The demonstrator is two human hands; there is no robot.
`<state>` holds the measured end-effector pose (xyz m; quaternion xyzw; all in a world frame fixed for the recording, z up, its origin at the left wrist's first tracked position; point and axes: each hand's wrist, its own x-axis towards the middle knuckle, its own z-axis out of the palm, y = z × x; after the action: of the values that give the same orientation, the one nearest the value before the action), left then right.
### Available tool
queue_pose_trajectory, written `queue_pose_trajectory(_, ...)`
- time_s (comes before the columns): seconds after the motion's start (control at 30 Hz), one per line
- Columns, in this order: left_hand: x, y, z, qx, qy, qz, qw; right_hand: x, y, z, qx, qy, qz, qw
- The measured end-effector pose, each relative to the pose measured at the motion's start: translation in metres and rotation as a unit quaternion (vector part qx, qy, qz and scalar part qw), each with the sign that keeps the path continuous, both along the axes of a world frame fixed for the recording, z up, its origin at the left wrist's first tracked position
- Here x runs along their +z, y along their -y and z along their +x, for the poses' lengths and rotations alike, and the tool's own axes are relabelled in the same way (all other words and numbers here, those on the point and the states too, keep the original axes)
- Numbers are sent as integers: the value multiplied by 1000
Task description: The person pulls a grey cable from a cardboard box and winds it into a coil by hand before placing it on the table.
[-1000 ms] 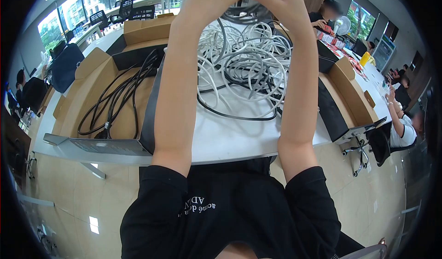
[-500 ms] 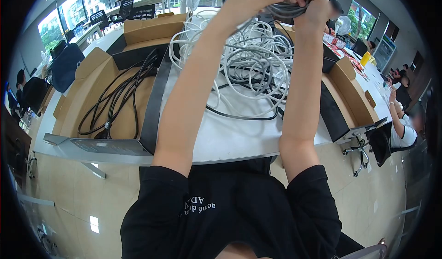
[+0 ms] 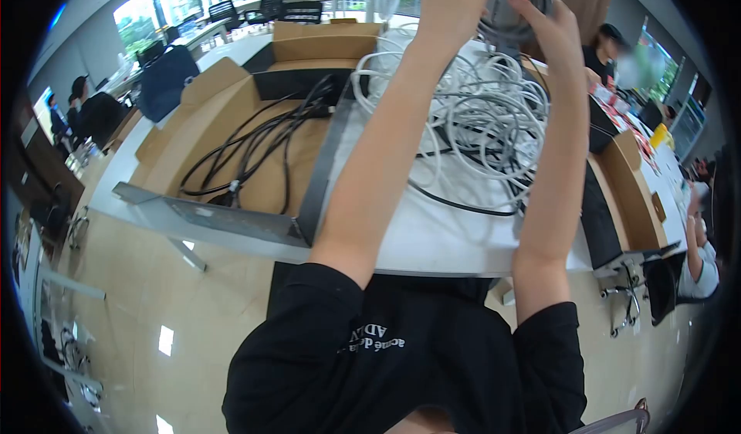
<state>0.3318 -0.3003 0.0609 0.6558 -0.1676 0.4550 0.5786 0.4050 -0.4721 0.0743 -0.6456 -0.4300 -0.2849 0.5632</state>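
Observation:
Above the far part of the white table, I hold up a coil of grey cable with both hands. My left hand is closed on the coil's left side, its fingers partly hidden. My right hand grips the right side, thumb and fingers bent over the loops. Beneath them spreads a tangled pile of white and grey cables, with some black ones among it. To the left, a bundle of black cables lies inside an open cardboard box.
Another open box stands at the table's right side, and one more at the back left. A dark blue bag sits beyond the left box. A person sits at the right; chairs and desks fill the background.
The view has swung left, so the table and boxes appear farther right. Both hands still hold the grey coil up, and their fingers have shifted on it.

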Motion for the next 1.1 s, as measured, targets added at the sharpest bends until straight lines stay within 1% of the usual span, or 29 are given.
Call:
queue_pose_trajectory(0.03,2,-7,-4,47,-49,123,990,-1,3,-14,14,-3,-5,1000)
queue_pose_trajectory(0.07,5,-12,-11,92,-98,241,961,5,2,-37,104,-4,-41,994)
queue_pose_trajectory(0.1,6,-15,-17,133,-147,352,915,5,2,-46,92,20,-105,990)
queue_pose_trajectory(0.17,-3,-4,-19,143,-136,401,894,4,9,-55,61,68,-231,969)
queue_pose_trajectory(0.2,-8,4,-17,147,-131,425,883,10,15,-59,-17,46,-294,954)
queue_pose_trajectory(0.3,-10,20,-19,169,-65,441,879,8,24,-71,-58,65,-279,956)
queue_pose_trajectory(0.33,-6,26,-19,182,-94,463,862,12,27,-79,-100,62,-308,944)
queue_pose_trajectory(0.43,-10,37,-24,210,-74,410,885,9,31,-68,-94,64,-314,942)
queue_pose_trajectory(0.53,-8,38,-20,202,-83,384,897,9,29,-56,-95,82,-298,946)
queue_pose_trajectory(0.63,-7,31,-20,148,-63,330,930,14,24,-70,-134,88,-259,952)
queue_pose_trajectory(0.67,-6,28,-13,127,-54,306,942,11,26,-52,-100,110,-214,966)
queue_pose_trajectory(0.73,-5,14,-8,24,-92,279,956,13,39,-33,-57,79,-150,984)
queue_pose_trajectory(0.8,-5,4,-5,-72,-118,244,960,12,45,-32,-14,52,-92,994)
queue_pose_trajectory(0.87,-10,2,-5,-207,-123,168,956,9,46,-9,83,18,-39,996)
queue_pose_trajectory(0.9,-12,5,-6,-280,-123,128,943,9,51,8,124,2,-13,992)
queue_pose_trajectory(0.93,-9,8,-10,-298,-86,116,944,8,46,19,134,-15,18,991)
queue_pose_trajectory(0.97,-7,8,-3,-272,-45,110,955,11,15,-39,109,-103,115,982)
queue_pose_trajectory(1.0,-6,12,-7,-275,-44,79,957,2,19,-12,153,-85,88,981)
queue_pose_trajectory(1.03,-4,-25,48,-375,-109,100,915,1,7,-7,137,-102,120,978)
queue_pose_trajectory(1.07,-9,-12,27,-341,-93,-24,935,-1,1,0,222,-131,129,957)
queue_pose_trajectory(1.1,-4,-23,23,-402,-109,-22,909,-3,0,4,277,-150,116,942)
